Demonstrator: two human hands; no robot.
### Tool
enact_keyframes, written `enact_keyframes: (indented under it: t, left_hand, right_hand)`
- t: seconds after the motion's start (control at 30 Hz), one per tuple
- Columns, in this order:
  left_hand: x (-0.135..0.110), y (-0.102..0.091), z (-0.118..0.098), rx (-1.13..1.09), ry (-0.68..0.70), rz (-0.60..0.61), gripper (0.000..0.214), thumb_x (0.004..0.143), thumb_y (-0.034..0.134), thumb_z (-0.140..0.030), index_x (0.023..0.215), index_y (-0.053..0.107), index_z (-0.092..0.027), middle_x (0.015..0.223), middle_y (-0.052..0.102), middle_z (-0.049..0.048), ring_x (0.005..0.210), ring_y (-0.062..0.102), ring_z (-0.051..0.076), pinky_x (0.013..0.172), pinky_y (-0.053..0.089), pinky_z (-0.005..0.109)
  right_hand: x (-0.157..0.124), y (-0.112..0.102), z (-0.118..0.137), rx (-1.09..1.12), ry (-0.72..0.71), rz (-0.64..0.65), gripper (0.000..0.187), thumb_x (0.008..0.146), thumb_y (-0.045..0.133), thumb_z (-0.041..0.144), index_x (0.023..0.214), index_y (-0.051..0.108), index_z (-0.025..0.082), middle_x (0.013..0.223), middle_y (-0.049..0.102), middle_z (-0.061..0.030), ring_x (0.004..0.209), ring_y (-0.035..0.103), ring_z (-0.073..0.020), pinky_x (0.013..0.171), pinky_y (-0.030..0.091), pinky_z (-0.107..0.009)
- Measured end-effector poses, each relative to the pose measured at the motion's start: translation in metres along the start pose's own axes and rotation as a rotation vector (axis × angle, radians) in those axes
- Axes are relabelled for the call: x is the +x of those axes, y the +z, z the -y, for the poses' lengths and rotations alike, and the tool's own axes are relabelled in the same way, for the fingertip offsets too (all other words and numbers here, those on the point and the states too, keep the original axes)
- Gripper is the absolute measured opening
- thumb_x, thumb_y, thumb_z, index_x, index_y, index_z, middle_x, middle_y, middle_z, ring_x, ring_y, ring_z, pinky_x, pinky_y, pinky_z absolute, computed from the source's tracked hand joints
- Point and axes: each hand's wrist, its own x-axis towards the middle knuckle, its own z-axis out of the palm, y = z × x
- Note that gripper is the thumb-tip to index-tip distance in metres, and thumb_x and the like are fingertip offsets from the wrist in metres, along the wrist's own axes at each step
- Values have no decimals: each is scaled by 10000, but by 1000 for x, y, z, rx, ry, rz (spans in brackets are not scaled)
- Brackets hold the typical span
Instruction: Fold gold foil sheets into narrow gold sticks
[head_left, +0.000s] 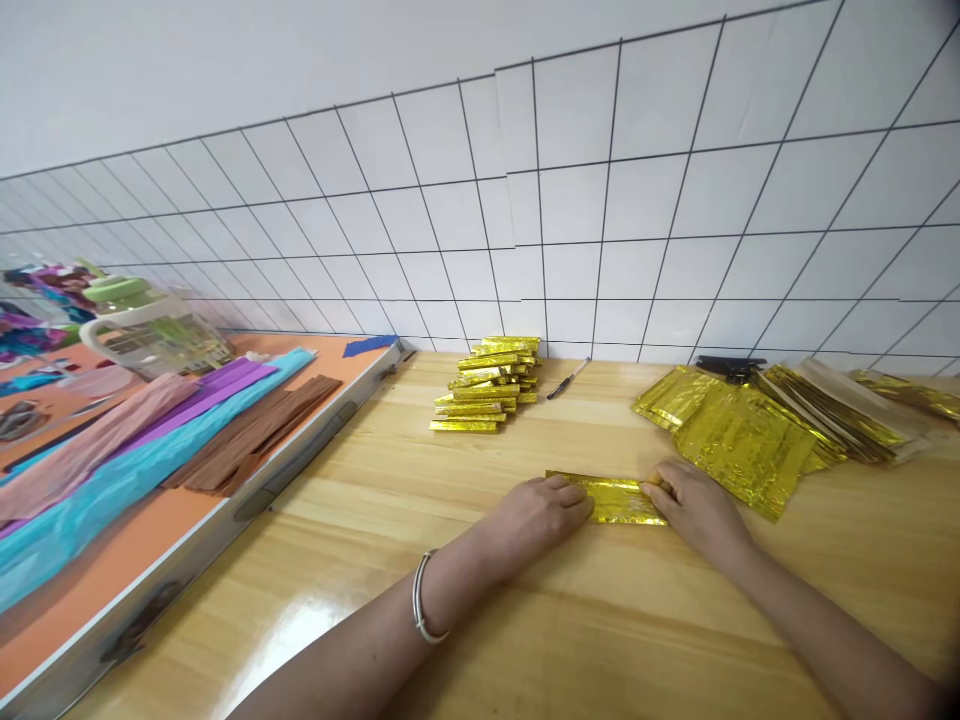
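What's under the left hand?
Gold foil, lying on the wooden table. The left hand covers the foil's lower left part, so the edge there can't be seen.

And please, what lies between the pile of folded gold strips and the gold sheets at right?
In the head view, a pen lies between them, nearer the folded gold strips than the gold sheets.

The wooden tabletop [405, 500] carries a pile [491, 385] of narrow gold strips, 1 pen [568, 380] to its right, a gold piece [619, 500] flat in front and, farther right, overlapping gold sheets [742, 440] with a black object [731, 367] behind. An orange surface [154, 570] at left carries brown strips [259, 430], a blue strip [154, 450] and a jug [169, 335].
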Motion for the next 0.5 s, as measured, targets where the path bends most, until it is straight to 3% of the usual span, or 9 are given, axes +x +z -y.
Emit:
enact_keyframes:
  t: [0.17,0.27,0.3,0.4,0.5]
  left_hand:
    - [-4,-4,-20,22,-97,45,273,884,414,-311,1116,483,-186,959,539,87,932,483,220,837,403,339]
    - [-4,-2,-22,14,-145,41,348,849,460,-406,1128,479,-200,977,528,87,953,462,238,826,410,352]
    - [-4,-1,-22,15,-151,37,364,841,468,-417,1134,478,-201,987,526,87,957,458,243,821,411,355]
    - [-3,4,-20,25,-137,36,359,833,478,-409,1113,505,-187,1008,524,97,967,451,250,832,404,360]
    - [-3,4,-22,25,-120,44,313,840,471,-383,1061,540,-173,1027,528,103,969,456,243,861,391,356]
  right_hand:
    - [1,-9,-2,0,37,-6,195,829,437,322,768,579,202,766,593,-31,739,542,-184,660,418,-294]
    - [-4,-13,17,-52,24,-164,287,861,388,304,1016,592,176,1016,617,-93,976,533,-232,869,405,-381]
    - [-8,-11,27,-69,-27,-159,328,872,377,305,1102,567,168,1119,592,-107,1065,500,-242,936,368,-400]
    - [-23,2,60,-108,-271,36,528,872,385,358,1355,346,149,1380,400,-107,1256,349,-254,1018,316,-414]
    - [-36,18,76,-156,-374,141,721,865,373,480,1424,143,87,1455,235,-146,1323,226,-277,1055,275,-436]
